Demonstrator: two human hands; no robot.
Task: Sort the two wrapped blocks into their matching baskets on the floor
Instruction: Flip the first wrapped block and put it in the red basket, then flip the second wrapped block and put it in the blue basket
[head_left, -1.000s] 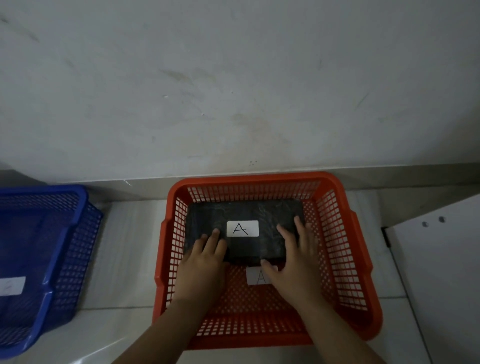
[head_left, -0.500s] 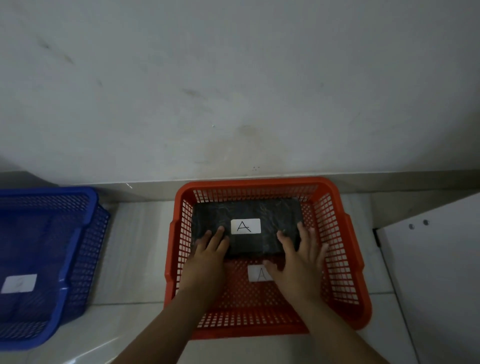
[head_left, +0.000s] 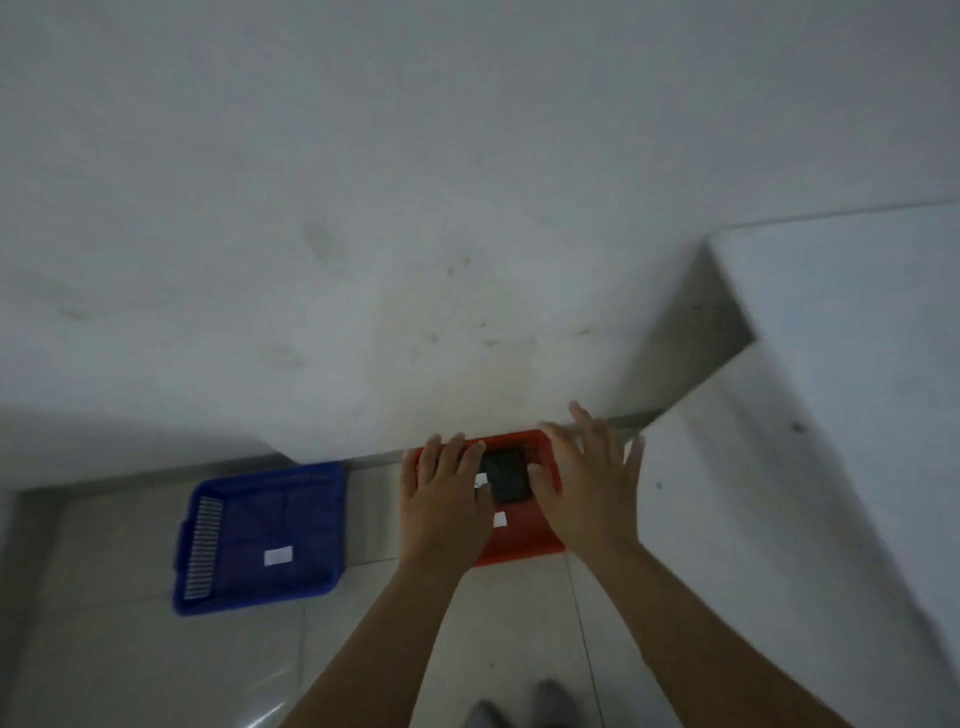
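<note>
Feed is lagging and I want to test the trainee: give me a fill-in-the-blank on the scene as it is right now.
1. The dark block lies in the ____ basket.
2. The blue basket holds only a white ____.
3. Both hands, left and right, are open and hold ____.
4. The blue basket sits to the ____ of the red basket.

Missing words: red; label; nothing; left

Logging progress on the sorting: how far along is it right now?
Done: one dark wrapped block lies in the red basket. In hand: nothing; left hand and right hand are open above it. Left: the blue basket holds only its white label, and the second block is out of view.
</note>
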